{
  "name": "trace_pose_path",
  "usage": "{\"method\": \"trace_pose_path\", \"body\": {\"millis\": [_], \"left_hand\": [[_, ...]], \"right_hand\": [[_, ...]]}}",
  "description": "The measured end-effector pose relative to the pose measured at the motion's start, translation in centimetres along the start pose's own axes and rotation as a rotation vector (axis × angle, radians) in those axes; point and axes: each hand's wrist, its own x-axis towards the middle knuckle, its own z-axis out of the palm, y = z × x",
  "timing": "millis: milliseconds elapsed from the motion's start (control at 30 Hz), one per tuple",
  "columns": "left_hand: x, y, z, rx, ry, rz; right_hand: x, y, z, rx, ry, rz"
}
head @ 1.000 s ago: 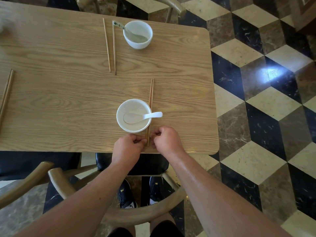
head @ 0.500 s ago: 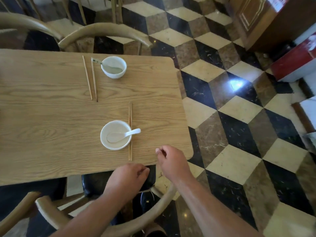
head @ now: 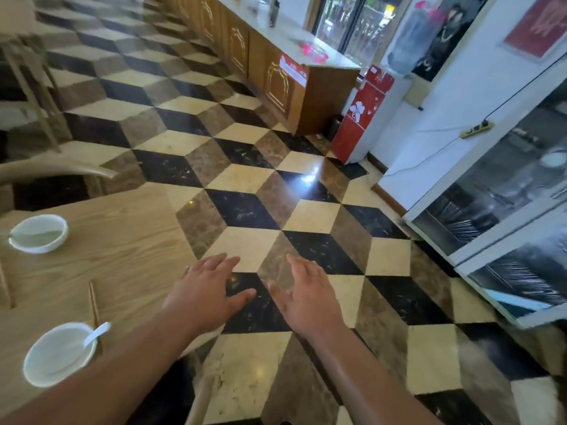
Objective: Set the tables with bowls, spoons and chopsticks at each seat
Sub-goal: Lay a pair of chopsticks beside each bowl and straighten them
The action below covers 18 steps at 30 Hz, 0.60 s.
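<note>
Over the floor, left hand (head: 208, 286) and right hand (head: 306, 289) hang spread, holding nothing; near bowl (head: 59, 354) sits well left. Spoon (head: 95, 332) rests inside it; chopsticks (head: 93, 305) alongside.

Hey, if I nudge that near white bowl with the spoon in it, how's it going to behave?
The near bowl looks glazed and sits on smooth wood, so it would probably slide rather than tip. It seems to be ceramic, so likely fragile if knocked off the table. The spoon rests loose over the rim and may well rattle or swing.
</note>
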Motion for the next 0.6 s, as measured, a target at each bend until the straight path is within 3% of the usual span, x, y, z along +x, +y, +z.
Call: {"method": "trace_pose_path", "body": {"millis": [200, 367, 600], "left_hand": [[4.5, 6.3, 2.3, 0.091, -0.01, -0.079], [9.9, 15.8, 5.3, 0.131, 0.007, -0.141], [16.8, 27.6, 6.9, 0.155, -0.03, -0.071]], "right_hand": [[2.4, 8.3, -2.2, 0.079, -0.011, 0.059], [6.6, 18.4, -4.9, 0.098, -0.041, 0.04], [11.9, 31.1, -12.3, 0.097, -0.033, 0.14]]}}
